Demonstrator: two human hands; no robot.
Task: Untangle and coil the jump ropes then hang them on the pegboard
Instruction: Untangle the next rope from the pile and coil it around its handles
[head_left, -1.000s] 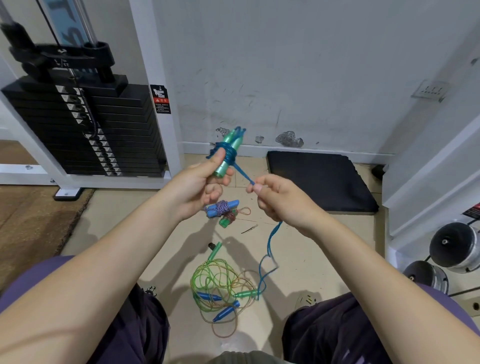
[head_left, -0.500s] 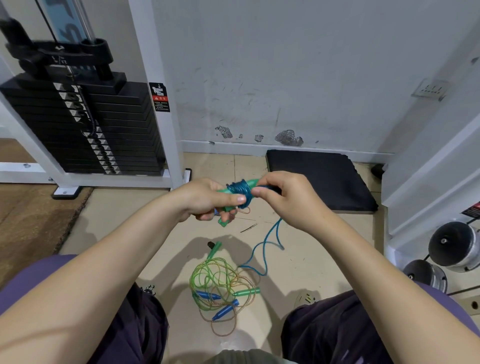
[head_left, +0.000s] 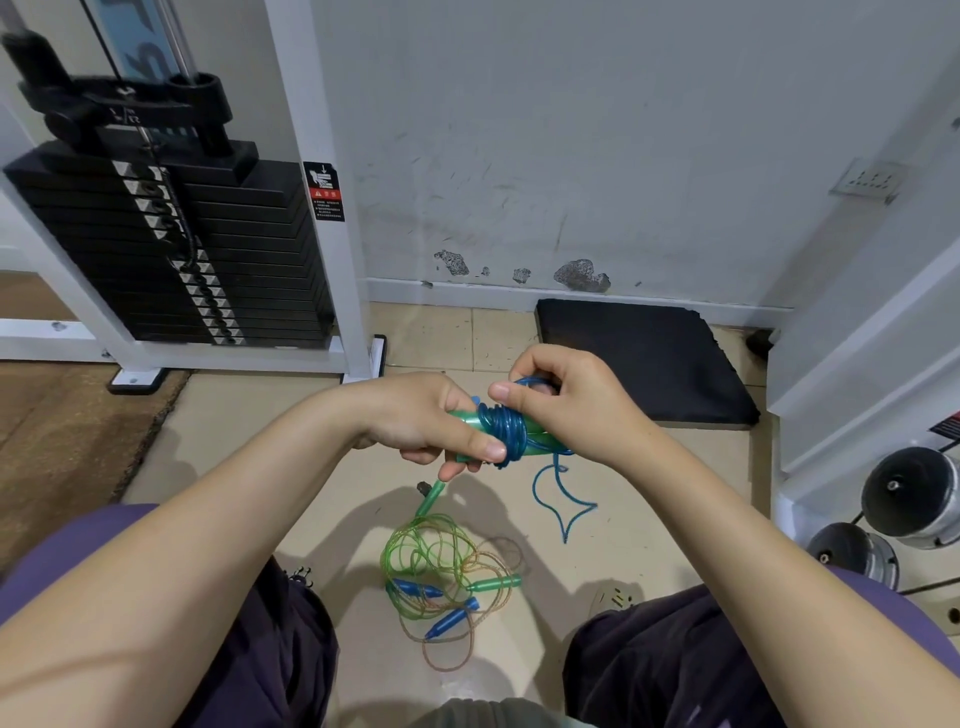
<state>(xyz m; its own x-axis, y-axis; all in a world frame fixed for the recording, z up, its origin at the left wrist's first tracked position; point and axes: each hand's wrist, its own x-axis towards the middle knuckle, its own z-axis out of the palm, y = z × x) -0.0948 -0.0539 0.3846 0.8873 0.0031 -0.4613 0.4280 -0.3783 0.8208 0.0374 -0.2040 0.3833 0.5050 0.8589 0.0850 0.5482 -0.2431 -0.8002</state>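
My left hand (head_left: 421, 421) grips the green handles (head_left: 467, 423) of a jump rope, held level in front of me. Blue rope (head_left: 506, 434) is wound in several turns around those handles. My right hand (head_left: 566, 402) pinches the blue rope at the right end of the bundle, and a loose blue tail (head_left: 563, 506) hangs from it down to the floor. On the tiles between my knees lies a tangled pile of green and orange ropes (head_left: 436, 566) with blue handles (head_left: 447, 621) and green handles. No pegboard is in view.
A black weight stack (head_left: 171, 249) in a white frame stands at the left. A black mat (head_left: 644, 358) lies by the wall behind my hands. Dumbbells (head_left: 909, 499) sit at the right edge. A brown mat (head_left: 57, 431) covers the floor at the left.
The handle bundle has dropped from upright to level. My right hand has carried the blue rope around it, adding turns, and the loose tail on the floor has grown shorter.
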